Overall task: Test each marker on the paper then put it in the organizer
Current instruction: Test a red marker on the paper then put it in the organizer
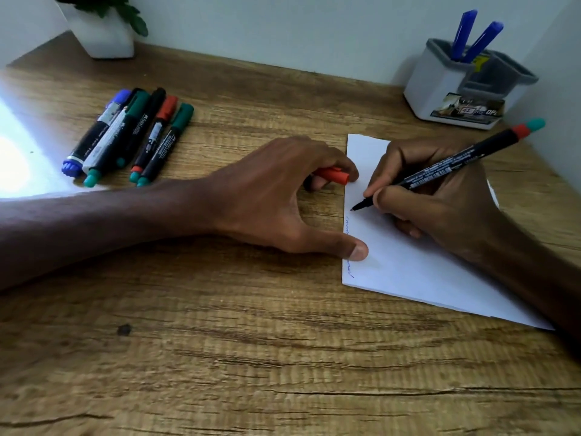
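A person's right hand (440, 196) grips a black marker (456, 160) in a writing hold at 3 o'clock on the wooden desk (251, 357). The tip touches the white paper (408, 272) near the sheet's left edge, and the barrel slants up toward 2 o'clock. The left hand (267, 199), forearm reaching in from 9 o'clock, curls its fingers around a red cap (333, 175) while the thumb presses the paper's edge. A row of capped markers (132, 133) lies at 10 o'clock. The white organizer (440, 86) stands at 2 o'clock, holding two blue markers (471, 36). A plant pot (103, 39) sits at 11 o'clock.
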The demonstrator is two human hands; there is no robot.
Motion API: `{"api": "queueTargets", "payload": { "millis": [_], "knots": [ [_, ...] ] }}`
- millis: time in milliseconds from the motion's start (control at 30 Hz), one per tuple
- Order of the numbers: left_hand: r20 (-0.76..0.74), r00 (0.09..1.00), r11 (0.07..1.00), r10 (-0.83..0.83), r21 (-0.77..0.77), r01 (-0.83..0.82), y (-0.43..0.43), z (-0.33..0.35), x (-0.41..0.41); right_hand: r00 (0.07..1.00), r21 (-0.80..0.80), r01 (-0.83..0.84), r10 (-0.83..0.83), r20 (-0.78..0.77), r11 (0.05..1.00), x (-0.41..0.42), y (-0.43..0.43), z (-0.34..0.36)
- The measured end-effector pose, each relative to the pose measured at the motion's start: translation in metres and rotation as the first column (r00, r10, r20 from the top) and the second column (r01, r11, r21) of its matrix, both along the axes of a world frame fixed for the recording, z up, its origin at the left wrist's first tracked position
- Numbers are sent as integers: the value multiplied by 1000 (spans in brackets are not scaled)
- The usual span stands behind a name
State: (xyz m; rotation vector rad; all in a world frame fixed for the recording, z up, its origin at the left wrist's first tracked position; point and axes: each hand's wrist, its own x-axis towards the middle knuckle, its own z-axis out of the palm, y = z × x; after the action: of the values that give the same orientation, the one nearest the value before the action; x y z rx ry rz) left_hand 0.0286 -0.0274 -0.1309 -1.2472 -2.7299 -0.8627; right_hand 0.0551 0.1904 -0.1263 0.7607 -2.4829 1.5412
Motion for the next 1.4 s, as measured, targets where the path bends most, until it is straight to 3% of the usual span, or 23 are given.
{"api": "queueTargets", "payload": {
  "millis": [533, 1400],
  "knots": [
    [-26, 999, 1000, 30, -1, -31, -1, -1, -1, 996, 116, -11, 21, -85, 993, -2, -1, -1],
    [-27, 999, 999, 42, -21, -42, -3, 0, -1, 996, 45, 84, -83, -27, 995, -4, -3, -1]
  ]
}}
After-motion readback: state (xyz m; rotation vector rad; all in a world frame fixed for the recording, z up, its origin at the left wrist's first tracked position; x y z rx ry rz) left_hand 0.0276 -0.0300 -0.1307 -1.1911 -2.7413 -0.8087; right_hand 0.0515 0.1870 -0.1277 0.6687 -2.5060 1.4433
